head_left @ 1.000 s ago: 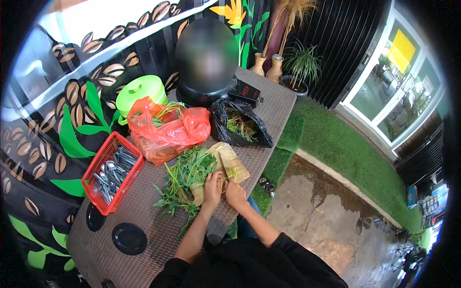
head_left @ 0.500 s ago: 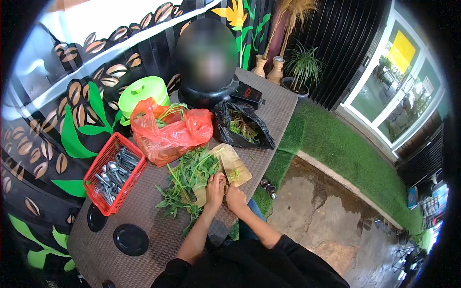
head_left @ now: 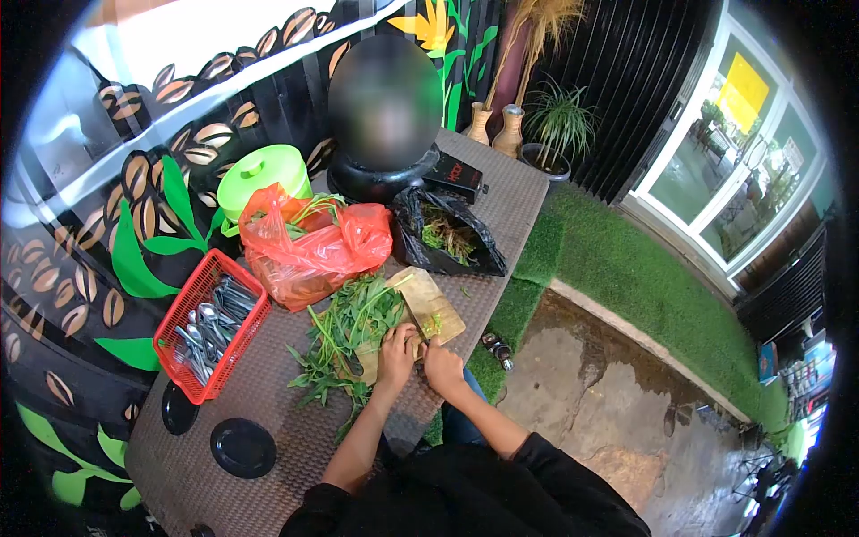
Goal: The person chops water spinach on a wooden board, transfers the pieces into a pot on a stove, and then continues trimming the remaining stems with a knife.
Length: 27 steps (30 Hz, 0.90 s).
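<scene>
Leafy green stalks lie heaped over the left part of a wooden cutting board. My left hand is closed at the edge of the heap, its fingers pressing on greens against the board. Just right of it, my right hand is wrapped round a knife, whose handle is mostly hidden by the fingers. The blade points away from me across the board. Small cut green pieces rest on the board to the right of the blade.
Behind the greens stand a red plastic bag, a lidded green container and a black bag of plant scraps. A red basket of cutlery is at the left, with black plates nearer me. Further back is a black box.
The whole view has shifted slightly. Both hands remain close together at the board, with only a slight change in their position.
</scene>
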Each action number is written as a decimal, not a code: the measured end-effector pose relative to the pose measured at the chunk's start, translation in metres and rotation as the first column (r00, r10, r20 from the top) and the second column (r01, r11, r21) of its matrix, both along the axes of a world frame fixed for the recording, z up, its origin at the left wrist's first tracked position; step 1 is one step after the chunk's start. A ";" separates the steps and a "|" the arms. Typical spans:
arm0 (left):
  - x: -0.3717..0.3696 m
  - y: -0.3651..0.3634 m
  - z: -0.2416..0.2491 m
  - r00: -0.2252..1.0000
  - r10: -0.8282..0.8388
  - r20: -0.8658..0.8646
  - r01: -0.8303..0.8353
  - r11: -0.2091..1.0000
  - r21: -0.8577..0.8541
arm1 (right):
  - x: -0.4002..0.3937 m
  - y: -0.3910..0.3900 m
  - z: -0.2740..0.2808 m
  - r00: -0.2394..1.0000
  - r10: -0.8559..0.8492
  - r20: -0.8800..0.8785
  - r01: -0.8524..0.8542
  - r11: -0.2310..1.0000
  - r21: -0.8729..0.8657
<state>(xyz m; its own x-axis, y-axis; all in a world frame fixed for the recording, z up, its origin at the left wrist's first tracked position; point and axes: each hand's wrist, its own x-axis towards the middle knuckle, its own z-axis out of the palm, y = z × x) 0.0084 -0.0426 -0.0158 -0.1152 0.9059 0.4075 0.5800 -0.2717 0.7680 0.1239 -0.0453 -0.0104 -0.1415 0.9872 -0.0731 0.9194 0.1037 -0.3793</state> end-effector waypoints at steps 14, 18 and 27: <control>0.008 0.012 -0.006 0.987 0.056 -0.149 -0.052 0.998 0.031 | 0.015 0.003 0.007 0.999 0.027 0.025 -0.027 0.999 -0.022; 0.007 0.011 -0.007 0.985 0.041 -0.165 -0.031 0.998 0.062 | 0.006 0.016 -0.004 1.000 0.007 -0.001 -0.007 1.000 -0.011; 0.009 0.010 -0.008 0.986 0.071 -0.152 -0.062 0.996 0.062 | -0.005 0.005 -0.004 0.999 -0.049 -0.007 0.048 0.996 -0.080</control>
